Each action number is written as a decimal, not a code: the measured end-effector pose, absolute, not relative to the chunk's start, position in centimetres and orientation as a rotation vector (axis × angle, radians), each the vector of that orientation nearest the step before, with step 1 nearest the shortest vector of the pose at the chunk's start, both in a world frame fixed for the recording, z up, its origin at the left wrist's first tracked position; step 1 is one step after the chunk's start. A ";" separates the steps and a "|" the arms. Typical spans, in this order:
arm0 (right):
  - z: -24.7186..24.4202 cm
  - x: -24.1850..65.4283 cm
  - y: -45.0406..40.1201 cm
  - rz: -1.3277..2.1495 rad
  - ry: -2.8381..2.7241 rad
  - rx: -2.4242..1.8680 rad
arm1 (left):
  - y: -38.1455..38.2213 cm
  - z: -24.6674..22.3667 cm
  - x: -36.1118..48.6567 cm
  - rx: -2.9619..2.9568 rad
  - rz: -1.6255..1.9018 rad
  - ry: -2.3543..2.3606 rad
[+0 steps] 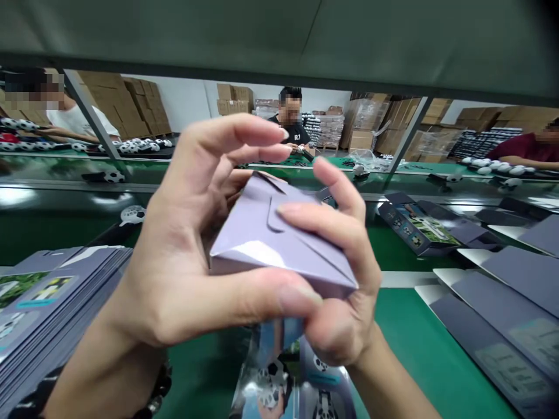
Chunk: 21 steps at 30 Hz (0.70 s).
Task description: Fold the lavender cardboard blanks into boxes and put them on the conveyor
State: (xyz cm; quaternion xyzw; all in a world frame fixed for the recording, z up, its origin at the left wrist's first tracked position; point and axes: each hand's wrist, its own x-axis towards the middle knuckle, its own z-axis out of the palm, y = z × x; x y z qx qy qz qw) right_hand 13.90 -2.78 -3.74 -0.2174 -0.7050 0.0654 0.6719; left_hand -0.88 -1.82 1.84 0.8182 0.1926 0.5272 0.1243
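Between my two hands is a purple-grey cardboard box point(244, 233), its tabbed end turned up toward me. My left hand point(187, 233) wraps the box's left side, with the thumb along the near edge and the fingers arched over the far side. At the right, my right hand point(349, 256) grips the box, and its index finger presses on the tab by the slot. Printed football pictures show on the box's front face below my hands. Whatever is inside the box is hidden.
Flat printed cartons point(56, 297) are stacked at left, and purple-grey boxes point(493, 302) lie at right. A printed box point(419, 227) rests on the green surface. Football-topped items point(133, 215) lie along the line. A metal shelf point(262, 35) hangs overhead; co-workers sit opposite.
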 end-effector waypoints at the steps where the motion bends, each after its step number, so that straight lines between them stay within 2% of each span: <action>1: -3.7 13.9 -2.6 0.091 -1.576 -0.449 | -1.7 1.9 -1.1 2.397 1.497 0.568; 13: -3.8 13.4 -2.8 0.125 -1.487 -0.457 | -1.4 1.4 -1.4 2.515 1.534 0.519; 19: -2.6 16.3 -2.7 0.318 -1.963 -0.629 | -0.9 1.5 -1.8 2.428 1.618 0.464; 21: -3.1 17.0 -1.9 0.250 -1.993 -0.680 | -0.4 1.4 -1.6 2.421 1.650 0.554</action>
